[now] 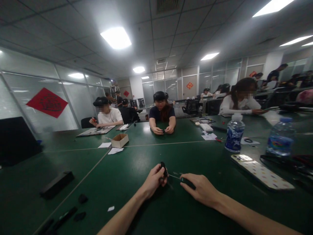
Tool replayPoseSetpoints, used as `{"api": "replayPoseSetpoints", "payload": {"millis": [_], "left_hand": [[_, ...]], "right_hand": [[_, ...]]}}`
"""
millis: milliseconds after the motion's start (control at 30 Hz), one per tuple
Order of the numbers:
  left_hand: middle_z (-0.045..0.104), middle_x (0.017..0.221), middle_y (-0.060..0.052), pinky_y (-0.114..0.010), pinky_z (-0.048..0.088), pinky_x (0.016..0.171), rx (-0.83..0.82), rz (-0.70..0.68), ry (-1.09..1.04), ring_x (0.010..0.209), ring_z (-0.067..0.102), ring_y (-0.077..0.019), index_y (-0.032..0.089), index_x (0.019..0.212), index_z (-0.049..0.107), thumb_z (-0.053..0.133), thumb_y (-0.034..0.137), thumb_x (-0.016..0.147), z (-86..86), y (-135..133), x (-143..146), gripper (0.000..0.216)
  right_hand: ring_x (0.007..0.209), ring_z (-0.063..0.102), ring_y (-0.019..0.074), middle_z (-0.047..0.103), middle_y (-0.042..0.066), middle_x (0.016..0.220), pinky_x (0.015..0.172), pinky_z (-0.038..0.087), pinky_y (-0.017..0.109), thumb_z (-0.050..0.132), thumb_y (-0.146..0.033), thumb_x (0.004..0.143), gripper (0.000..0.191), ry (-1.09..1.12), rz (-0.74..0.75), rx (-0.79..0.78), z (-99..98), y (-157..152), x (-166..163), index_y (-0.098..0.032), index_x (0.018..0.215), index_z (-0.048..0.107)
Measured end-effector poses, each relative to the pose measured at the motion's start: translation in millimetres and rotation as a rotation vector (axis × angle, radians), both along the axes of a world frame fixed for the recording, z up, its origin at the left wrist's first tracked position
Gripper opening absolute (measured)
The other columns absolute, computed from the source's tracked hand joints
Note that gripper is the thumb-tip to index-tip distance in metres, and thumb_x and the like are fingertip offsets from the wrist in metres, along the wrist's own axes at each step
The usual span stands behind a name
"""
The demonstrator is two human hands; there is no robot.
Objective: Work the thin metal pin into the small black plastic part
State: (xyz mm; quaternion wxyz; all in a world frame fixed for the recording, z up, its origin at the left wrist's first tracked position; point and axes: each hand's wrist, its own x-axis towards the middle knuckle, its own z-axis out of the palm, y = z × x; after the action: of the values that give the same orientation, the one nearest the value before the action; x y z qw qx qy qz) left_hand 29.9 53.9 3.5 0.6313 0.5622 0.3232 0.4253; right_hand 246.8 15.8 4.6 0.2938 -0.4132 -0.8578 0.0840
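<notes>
Over the green table point(137, 195), my left hand point(153, 180) is closed around a small black part point(163, 165) whose exact kind I cannot make out. My right hand point(199, 188) grips a screwdriver point(187, 181) by its dark handle. The thin metal shaft points left, and its tip meets or nearly meets the black part; the contact is too small to tell. Both hands are close together in front of me.
On the left lie a black box point(57, 184) and several small dark pieces point(83, 198), with a white scrap point(111, 208) nearby. A phone point(262, 173) and two bottles point(234, 133) stand or lie right. Beyond are an open carton point(119, 141) and a seated person point(162, 114) opposite.
</notes>
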Motion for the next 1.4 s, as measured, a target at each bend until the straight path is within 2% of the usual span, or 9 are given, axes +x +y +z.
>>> {"api": "replayPoseSetpoints", "payload": {"millis": [300, 733, 933, 1067, 1167, 1300, 1400], "left_hand": [[0.050, 0.074, 0.000, -0.020, 0.032, 0.047, -0.025, 0.006, 0.009, 0.053, 0.045, -0.0067, 0.015, 0.104, 0.054, 0.053, 0.043, 0.082, 3.1, -1, 0, 0.035], [0.053, 0.080, -0.002, -0.020, 0.033, 0.049, -0.032, -0.003, 0.047, 0.055, 0.045, -0.0070, 0.014, 0.109, 0.055, 0.057, 0.041, 0.080, 4.3, -1, -1, 0.039], [0.055, 0.084, -0.003, -0.021, 0.037, 0.052, 0.000, -0.005, 0.075, 0.060, 0.048, -0.0088, 0.015, 0.102, 0.056, 0.058, 0.045, 0.079, 7.4, -1, -2, 0.038], [0.056, 0.083, -0.003, -0.021, 0.039, 0.055, 0.003, -0.022, 0.120, 0.061, 0.050, -0.0090, 0.014, 0.092, 0.057, 0.059, 0.045, 0.078, 6.9, -1, -1, 0.034], [0.057, 0.086, -0.005, -0.021, 0.039, 0.056, -0.008, -0.024, 0.110, 0.062, 0.051, -0.0093, 0.013, 0.091, 0.057, 0.059, 0.043, 0.078, 3.9, 0, -1, 0.033], [0.058, 0.087, -0.006, -0.022, 0.040, 0.058, -0.070, -0.009, -0.015, 0.065, 0.054, -0.0106, 0.013, 0.103, 0.055, 0.059, 0.038, 0.080, -2.5, 3, -3, 0.035], [0.059, 0.089, -0.007, -0.023, 0.040, 0.058, -0.095, -0.018, -0.058, 0.064, 0.055, -0.0106, 0.013, 0.112, 0.051, 0.058, 0.035, 0.081, -5.4, 5, -4, 0.038]], "right_hand": [[0.073, 0.062, 0.0179, 0.066, 0.007, 0.087, 0.067, 0.049, 0.028, 0.048, -0.033, 0.088, 0.027, -0.022, -0.022, -0.002, 1.3, 1, 0, -0.017, 0.105, 0.061], [0.074, 0.061, 0.0180, 0.065, 0.006, 0.088, 0.066, 0.047, 0.028, 0.050, -0.031, 0.087, 0.027, -0.063, -0.056, 0.007, 3.6, -2, -1, -0.018, 0.110, 0.059], [0.073, 0.061, 0.0172, 0.064, 0.006, 0.089, 0.065, 0.048, 0.027, 0.047, -0.032, 0.090, 0.028, -0.067, -0.061, -0.026, 8.3, -4, -2, -0.020, 0.113, 0.057], [0.083, 0.062, 0.0182, 0.065, 0.008, 0.098, 0.074, 0.050, 0.030, 0.042, -0.032, 0.092, 0.030, 0.051, -0.097, -0.053, 8.2, 0, 0, -0.018, 0.113, 0.057], [0.090, 0.061, 0.0186, 0.064, 0.008, 0.103, 0.080, 0.049, 0.031, 0.040, -0.033, 0.093, 0.031, 0.130, -0.117, -0.091, 7.9, 1, 2, -0.016, 0.113, 0.057], [0.079, 0.062, 0.0181, 0.066, 0.006, 0.094, 0.072, 0.049, 0.029, 0.044, -0.033, 0.090, 0.029, 0.036, -0.030, -0.070, 7.6, -2, 1, -0.019, 0.111, 0.059], [0.070, 0.060, 0.0167, 0.065, 0.006, 0.086, 0.065, 0.047, 0.027, 0.045, -0.032, 0.089, 0.028, -0.028, -0.020, -0.050, 6.7, -3, -1, -0.019, 0.109, 0.060]]}}
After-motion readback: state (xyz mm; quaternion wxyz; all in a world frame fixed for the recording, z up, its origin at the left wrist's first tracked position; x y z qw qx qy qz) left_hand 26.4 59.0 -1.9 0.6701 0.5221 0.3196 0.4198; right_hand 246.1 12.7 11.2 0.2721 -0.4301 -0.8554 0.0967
